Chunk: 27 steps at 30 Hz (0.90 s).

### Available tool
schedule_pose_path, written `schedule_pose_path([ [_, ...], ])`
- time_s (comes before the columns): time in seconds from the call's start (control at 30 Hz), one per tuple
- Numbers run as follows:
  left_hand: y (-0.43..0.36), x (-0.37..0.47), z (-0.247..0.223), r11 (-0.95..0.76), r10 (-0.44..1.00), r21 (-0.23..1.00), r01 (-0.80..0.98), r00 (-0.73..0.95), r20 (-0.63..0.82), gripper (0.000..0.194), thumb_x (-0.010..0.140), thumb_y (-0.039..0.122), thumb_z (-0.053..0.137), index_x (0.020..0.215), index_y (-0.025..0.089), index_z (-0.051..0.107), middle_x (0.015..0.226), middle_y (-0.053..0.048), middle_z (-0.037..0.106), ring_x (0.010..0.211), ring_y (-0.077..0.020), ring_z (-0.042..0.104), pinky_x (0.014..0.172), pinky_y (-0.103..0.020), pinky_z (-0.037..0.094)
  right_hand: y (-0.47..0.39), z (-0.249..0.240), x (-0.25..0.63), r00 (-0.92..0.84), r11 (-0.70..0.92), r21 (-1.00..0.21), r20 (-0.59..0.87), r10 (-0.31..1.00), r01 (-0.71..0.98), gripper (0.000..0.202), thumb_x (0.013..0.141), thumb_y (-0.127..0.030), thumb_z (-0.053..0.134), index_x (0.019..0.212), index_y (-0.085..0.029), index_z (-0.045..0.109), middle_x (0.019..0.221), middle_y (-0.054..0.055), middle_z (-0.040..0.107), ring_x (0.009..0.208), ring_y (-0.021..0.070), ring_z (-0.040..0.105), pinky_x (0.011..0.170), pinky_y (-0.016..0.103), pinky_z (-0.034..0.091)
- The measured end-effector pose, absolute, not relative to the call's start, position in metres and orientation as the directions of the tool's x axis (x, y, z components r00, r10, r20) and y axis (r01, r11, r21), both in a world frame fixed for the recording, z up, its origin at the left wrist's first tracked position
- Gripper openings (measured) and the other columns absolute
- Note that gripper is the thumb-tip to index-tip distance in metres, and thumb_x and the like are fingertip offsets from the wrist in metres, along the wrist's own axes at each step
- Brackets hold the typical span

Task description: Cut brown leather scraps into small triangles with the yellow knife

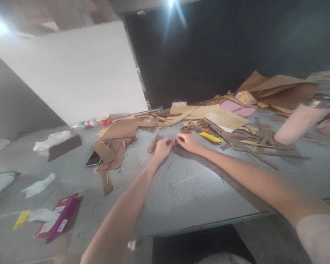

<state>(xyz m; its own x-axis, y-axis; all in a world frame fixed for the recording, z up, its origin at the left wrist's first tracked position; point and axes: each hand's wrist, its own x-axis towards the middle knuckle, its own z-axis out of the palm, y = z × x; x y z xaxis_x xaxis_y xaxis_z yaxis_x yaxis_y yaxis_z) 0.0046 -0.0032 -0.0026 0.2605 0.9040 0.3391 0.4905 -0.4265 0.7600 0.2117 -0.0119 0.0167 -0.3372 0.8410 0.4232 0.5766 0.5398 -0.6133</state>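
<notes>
Left hand (164, 148): well left of the bottle (302, 123), fingers bent; cannot tell whether they grip anything.
Right hand (188, 142): left of the bottle, nearer it, fingertips close against the left hand's; its grip is unclear too.
Brown piece (154, 143): farther left of the bottle, just beside the left hand.
Brown strips (266, 137): at the bottle's left.

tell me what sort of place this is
Probably a craft workspace or small workshop, though I can't tell which: the worktable carries overlapping flat brown pieces, many narrow brown strips and large curled sheets at the back right.
</notes>
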Motion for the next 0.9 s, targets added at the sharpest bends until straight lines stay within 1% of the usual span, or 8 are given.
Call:
schedule_pose_path([
  [0.17,-0.0043,0.0050,-0.0018,-0.428,0.903,0.760,0.490,0.262,0.340,0.023,0.100,0.035,0.066,0.093,0.020,0.082,0.093,-0.007,0.084,0.092,-0.0247,0.079,0.087,-0.034,0.059,-0.0099,0.0145,0.2121,-0.340,0.550,-0.602,0.435,0.834,0.578,0.022,0.104,-0.034,0.056,0.088,-0.024,0.069,0.077,0.001,0.072,0.073,0.0188,0.062,0.068,0.029,0.037],
  [0.5,-0.0046,0.0049,-0.0019,-0.419,0.907,0.765,0.489,0.256,0.334,0.023,0.100,0.038,0.067,0.093,0.020,0.082,0.093,-0.007,0.084,0.093,-0.0254,0.079,0.089,-0.035,0.059,-0.0110,0.0154,0.2120,-0.335,0.542,-0.606,0.428,0.839,0.582,0.021,0.104,-0.033,0.057,0.088,-0.024,0.068,0.078,0.001,0.072,0.073,0.0186,0.063,0.069,0.029,0.039],
  [0.9,-0.0049,0.0057,-0.0027,-0.417,0.909,0.767,0.488,0.252,0.334,0.023,0.100,0.036,0.066,0.093,0.020,0.082,0.093,-0.006,0.084,0.095,-0.0253,0.079,0.089,-0.034,0.060,-0.0115,0.0155,0.2120,-0.333,0.544,-0.596,0.434,0.837,0.591,0.021,0.103,-0.033,0.057,0.088,-0.024,0.068,0.078,0.001,0.072,0.072,0.0184,0.062,0.069,0.028,0.038],
])
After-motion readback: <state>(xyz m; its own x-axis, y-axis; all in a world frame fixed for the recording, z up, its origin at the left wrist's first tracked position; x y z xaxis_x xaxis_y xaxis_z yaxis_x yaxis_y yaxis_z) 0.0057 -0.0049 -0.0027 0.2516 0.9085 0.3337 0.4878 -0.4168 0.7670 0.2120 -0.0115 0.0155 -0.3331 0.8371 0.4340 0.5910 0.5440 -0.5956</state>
